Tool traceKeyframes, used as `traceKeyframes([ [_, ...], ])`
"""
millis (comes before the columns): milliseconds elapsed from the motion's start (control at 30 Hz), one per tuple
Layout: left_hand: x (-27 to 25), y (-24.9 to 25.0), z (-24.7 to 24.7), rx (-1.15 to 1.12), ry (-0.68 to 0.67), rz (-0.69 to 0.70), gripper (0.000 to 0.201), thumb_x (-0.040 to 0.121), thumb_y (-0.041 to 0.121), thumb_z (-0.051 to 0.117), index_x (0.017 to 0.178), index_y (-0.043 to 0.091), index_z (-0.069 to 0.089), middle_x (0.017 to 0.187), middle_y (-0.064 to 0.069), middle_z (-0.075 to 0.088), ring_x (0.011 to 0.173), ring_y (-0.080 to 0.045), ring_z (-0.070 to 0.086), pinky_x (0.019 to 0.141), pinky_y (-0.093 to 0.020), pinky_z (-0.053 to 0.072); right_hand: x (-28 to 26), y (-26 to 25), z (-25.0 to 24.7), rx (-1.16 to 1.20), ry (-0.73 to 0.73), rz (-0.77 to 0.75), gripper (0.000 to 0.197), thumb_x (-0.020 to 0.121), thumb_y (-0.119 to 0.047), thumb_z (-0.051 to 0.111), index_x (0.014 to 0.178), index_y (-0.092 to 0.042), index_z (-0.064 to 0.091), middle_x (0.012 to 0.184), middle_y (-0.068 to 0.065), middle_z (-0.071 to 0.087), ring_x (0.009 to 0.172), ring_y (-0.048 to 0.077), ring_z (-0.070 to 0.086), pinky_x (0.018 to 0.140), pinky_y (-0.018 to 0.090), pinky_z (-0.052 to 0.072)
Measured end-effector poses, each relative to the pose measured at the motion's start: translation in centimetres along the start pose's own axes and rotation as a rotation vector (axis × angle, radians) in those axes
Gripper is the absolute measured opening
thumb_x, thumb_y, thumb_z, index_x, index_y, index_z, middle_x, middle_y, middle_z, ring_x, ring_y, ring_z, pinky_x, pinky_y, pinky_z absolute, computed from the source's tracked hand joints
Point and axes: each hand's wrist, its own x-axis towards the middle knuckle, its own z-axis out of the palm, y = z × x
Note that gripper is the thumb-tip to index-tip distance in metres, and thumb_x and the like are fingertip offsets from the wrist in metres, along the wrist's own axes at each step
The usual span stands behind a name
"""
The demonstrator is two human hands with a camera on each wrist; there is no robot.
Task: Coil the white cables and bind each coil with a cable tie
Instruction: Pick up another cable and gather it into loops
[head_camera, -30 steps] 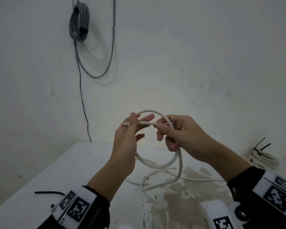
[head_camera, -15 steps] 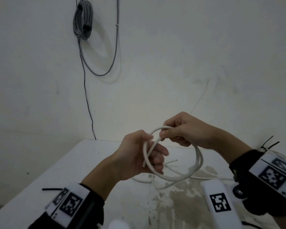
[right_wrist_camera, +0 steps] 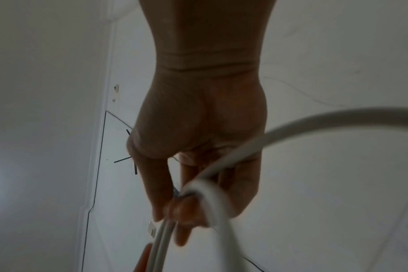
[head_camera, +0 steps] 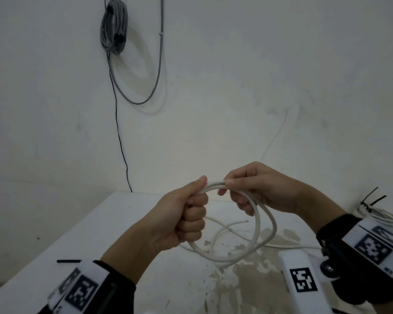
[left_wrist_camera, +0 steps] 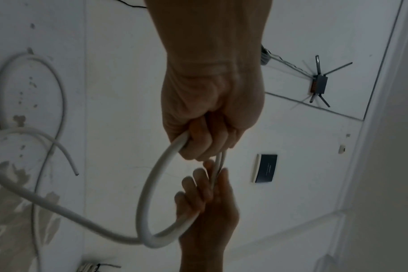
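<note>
While the left hand (head_camera: 186, 219) fists round the white cable (head_camera: 254, 223) coil held above the surface (head_camera: 114, 223), the right hand (head_camera: 262, 185) pinches its top, and a bound coil (head_camera: 377, 214) lies far right.

— What do we wear on the left arm (head_camera: 132, 250)?

— A black sleeve (head_camera: 120, 288) to the wrist, and over it a white band (head_camera: 77, 288) with two black-and-white square tags side by side.

— And on the right arm (head_camera: 315, 207)?

— A black cuff (head_camera: 334, 232) too. On top we carry a white plate (head_camera: 377, 243) with a black border line and a square tag. Below it a white block (head_camera: 302, 279) sticks out with its own tag, fixed to the cuff by a metal screw (head_camera: 326, 268).

— Anything on the hands?

— Both hands, left (head_camera: 186, 214) and right (head_camera: 266, 189), are bare. From the wrist views we see only bare wrists and hands.
</note>
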Motion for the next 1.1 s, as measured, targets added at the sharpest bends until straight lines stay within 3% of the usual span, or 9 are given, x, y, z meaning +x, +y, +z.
traceKeyframes([
  [100,-0.5,0.2,-0.5,0.009,0.032,0.000,0.049,0.076,0.049,0.049,0.045,0.023,0.024,0.034,0.009,0.016,0.027,-0.005,0.012,0.034,-0.013,0.012,-0.3,0.4,0.1,0.044,-0.025,-0.028,0.022,0.087,-0.022,0.058,0.091,-0.003,0.070,0.061,0.004,0.054,0.054,0.015,0.053,0.054,0.024,0.049],
  [300,-0.4,-0.1,0.1,-0.206,0.014,0.122,0.043,0.081,0.046,0.046,0.050,0.020,0.034,0.036,0.010,0.020,0.039,-0.010,0.003,0.032,-0.016,0.012,1.6,1.0,2.6,-0.040,0.307,-0.151,0.027,0.099,-0.014,0.043,0.084,-0.001,0.061,0.048,-0.008,0.037,0.043,0.009,0.029,0.042,0.018,0.030],
  [500,0.1,1.9,-1.1,-0.483,0.118,0.418,0.052,0.092,0.035,0.036,0.042,0.020,0.035,0.048,0.008,0.004,0.039,-0.009,0.000,0.035,-0.019,0.001,1.7,1.3,2.9,0.003,0.313,-0.087,0.048,0.097,-0.044,0.038,0.083,-0.003,0.059,0.051,0.001,0.039,0.043,0.015,0.043,0.050,0.026,0.041],
  [633,-0.4,4.6,-3.6,-0.611,0.203,0.630,0.063,0.099,0.032,0.026,0.038,0.020,0.036,0.041,0.005,0.007,0.039,-0.010,0.002,0.030,-0.023,0.007,0.6,3.1,2.0,-0.122,0.222,-0.016,0.046,0.094,-0.045,0.042,0.071,-0.007,0.053,0.053,0.009,0.042,0.047,0.023,0.056,0.056,0.031,0.050],
  [767,-1.4,7.3,-6.5,-0.679,0.362,0.830,0.058,0.101,0.033,0.026,0.045,0.020,0.034,0.033,0.008,0.022,0.027,-0.010,0.016,0.029,-0.016,0.013,-0.6,7.1,0.9,-0.197,0.331,0.124,0.031,0.096,-0.035,0.046,0.080,-0.009,0.050,0.053,0.002,0.039,0.040,0.011,0.034,0.044,0.026,0.034],
  [833,-1.4,7.4,-6.7,-0.617,0.444,0.841,0.051,0.101,0.039,0.026,0.054,0.021,0.032,0.035,0.009,0.022,0.027,-0.008,0.019,0.031,-0.016,0.014,-1.0,8.1,0.8,-0.325,0.433,0.017,0.017,0.095,-0.033,0.048,0.098,-0.016,0.052,0.056,0.000,0.038,0.039,0.004,0.029,0.043,0.017,0.028],
  [967,-0.2,6.1,-5.8,-0.550,0.507,0.869,0.045,0.100,0.044,0.025,0.063,0.019,0.034,0.041,0.009,0.028,0.034,-0.005,0.024,0.037,-0.015,0.027,-0.8,7.4,1.9,-0.717,0.413,-0.299,0.027,0.096,-0.031,0.050,0.118,-0.024,0.064,0.060,-0.020,0.059,0.052,-0.004,0.049,0.054,0.004,0.034],
  [1033,0.4,5.5,-5.4,-0.531,0.509,0.891,0.040,0.102,0.037,0.026,0.067,0.018,0.034,0.043,0.009,0.033,0.037,-0.006,0.028,0.039,-0.017,0.032,-0.5,6.6,2.6,-0.975,0.336,-0.437,0.031,0.094,-0.039,0.046,0.111,-0.026,0.068,0.065,-0.010,0.069,0.053,0.005,0.055,0.052,0.015,0.045],
  [1100,0.9,5.0,-4.9,-0.401,0.537,0.896,0.035,0.103,0.026,0.029,0.069,0.017,0.033,0.045,0.008,0.036,0.039,-0.007,0.029,0.042,-0.018,0.032,-0.2,5.6,3.2,-1.041,0.326,-0.573,0.029,0.092,-0.038,0.045,0.101,-0.023,0.068,0.056,-0.002,0.065,0.043,0.016,0.054,0.042,0.028,0.049],
])
